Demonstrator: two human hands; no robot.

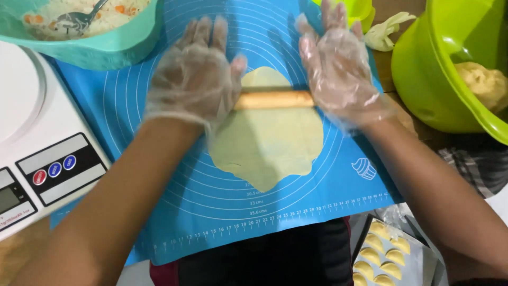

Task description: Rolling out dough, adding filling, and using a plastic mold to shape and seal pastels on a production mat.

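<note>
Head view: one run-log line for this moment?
left hand: flat on rolling pin | right hand: flat on rolling pin | dough sheet: under pin, on blue mat

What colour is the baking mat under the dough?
Blue silicone baking mat with white concentric rings; head view.

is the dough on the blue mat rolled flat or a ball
Rolled flat: the dough lies spread as a thin sheet on the mat, under the rolling pin.
</note>
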